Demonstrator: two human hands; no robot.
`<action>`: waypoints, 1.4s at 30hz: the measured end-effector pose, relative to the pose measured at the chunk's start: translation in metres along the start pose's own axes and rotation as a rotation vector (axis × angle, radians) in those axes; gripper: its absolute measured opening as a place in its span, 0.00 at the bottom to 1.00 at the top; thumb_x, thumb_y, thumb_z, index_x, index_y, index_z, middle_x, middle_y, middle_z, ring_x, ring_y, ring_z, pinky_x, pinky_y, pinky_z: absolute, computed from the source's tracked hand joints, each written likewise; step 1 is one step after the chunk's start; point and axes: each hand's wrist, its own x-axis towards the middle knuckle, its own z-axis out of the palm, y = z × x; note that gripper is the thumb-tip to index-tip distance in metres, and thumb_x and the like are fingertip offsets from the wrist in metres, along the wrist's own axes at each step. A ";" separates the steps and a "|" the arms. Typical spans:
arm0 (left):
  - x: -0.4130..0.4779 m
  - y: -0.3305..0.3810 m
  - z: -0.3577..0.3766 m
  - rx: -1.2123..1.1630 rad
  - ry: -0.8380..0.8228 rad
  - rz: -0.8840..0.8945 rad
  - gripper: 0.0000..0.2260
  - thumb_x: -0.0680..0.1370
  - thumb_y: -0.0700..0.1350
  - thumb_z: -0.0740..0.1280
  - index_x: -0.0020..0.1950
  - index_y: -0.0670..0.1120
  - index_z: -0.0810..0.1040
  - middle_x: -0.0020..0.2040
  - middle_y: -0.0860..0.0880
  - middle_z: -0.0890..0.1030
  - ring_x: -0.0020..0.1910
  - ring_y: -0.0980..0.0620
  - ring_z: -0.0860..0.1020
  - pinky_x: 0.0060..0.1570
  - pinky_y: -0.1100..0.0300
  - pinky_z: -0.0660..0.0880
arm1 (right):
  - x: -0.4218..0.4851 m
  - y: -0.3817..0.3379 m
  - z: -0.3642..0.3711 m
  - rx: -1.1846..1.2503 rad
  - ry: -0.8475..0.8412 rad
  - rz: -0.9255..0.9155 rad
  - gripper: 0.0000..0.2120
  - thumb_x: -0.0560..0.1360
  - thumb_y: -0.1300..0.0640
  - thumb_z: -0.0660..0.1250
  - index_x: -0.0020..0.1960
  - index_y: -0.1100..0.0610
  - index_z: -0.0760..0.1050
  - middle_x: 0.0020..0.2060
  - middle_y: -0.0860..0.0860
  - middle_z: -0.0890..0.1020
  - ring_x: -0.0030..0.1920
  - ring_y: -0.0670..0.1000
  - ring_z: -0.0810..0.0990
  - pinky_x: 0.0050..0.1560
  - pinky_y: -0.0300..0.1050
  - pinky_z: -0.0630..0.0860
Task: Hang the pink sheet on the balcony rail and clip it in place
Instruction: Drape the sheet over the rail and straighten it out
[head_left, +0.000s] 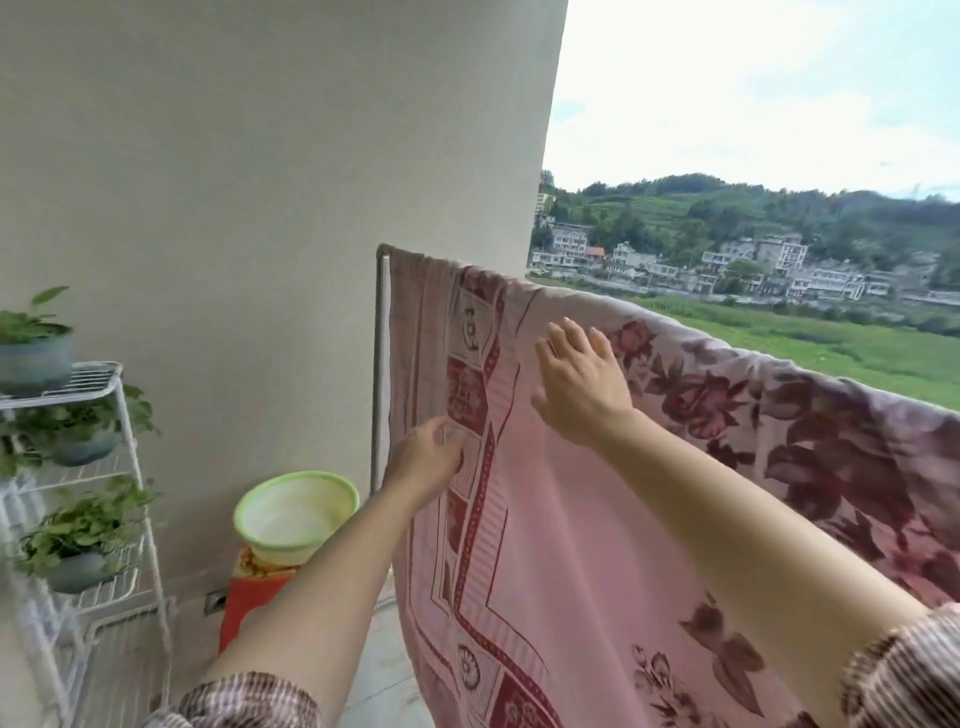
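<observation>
The pink sheet (545, 519), with a dark red floral pattern and a striped border, hangs draped over the balcony rail, covering it from the left corner to the right edge of view. The metal rail (383, 291) shows only at its bare left corner and upright post. My left hand (428, 460) reaches to the sheet's patterned border below the rail, its fingertips on or in the fabric. My right hand (579, 384) lies flat with spread fingers on the sheet just under the rail's top. No clip is in view.
A green-rimmed basin (296, 512) sits on a red stool (249, 603) by the wall, left of the sheet. A white wire rack (124, 467) with potted plants (36, 348) stands at far left. A plain wall rises behind; beyond the rail lie fields and houses.
</observation>
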 end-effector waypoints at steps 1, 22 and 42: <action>0.021 0.000 -0.002 -0.023 0.005 0.010 0.23 0.81 0.54 0.58 0.74 0.47 0.65 0.70 0.46 0.72 0.67 0.46 0.71 0.61 0.58 0.67 | 0.022 0.004 0.002 -0.022 0.003 0.017 0.26 0.78 0.51 0.59 0.73 0.60 0.61 0.74 0.57 0.61 0.76 0.56 0.53 0.75 0.56 0.49; 0.241 0.176 0.021 0.154 -0.604 0.901 0.14 0.79 0.57 0.62 0.46 0.52 0.84 0.44 0.56 0.83 0.43 0.61 0.79 0.46 0.61 0.75 | 0.136 0.161 -0.011 0.830 -1.156 0.587 0.17 0.82 0.59 0.51 0.63 0.58 0.76 0.60 0.57 0.81 0.60 0.56 0.79 0.67 0.60 0.69; 0.266 0.181 0.026 -0.335 -1.021 0.976 0.14 0.69 0.40 0.75 0.52 0.54 0.82 0.44 0.51 0.85 0.41 0.58 0.82 0.40 0.63 0.77 | 0.113 0.119 -0.068 1.173 -0.395 0.550 0.09 0.77 0.59 0.62 0.47 0.60 0.81 0.38 0.51 0.83 0.36 0.47 0.80 0.39 0.38 0.79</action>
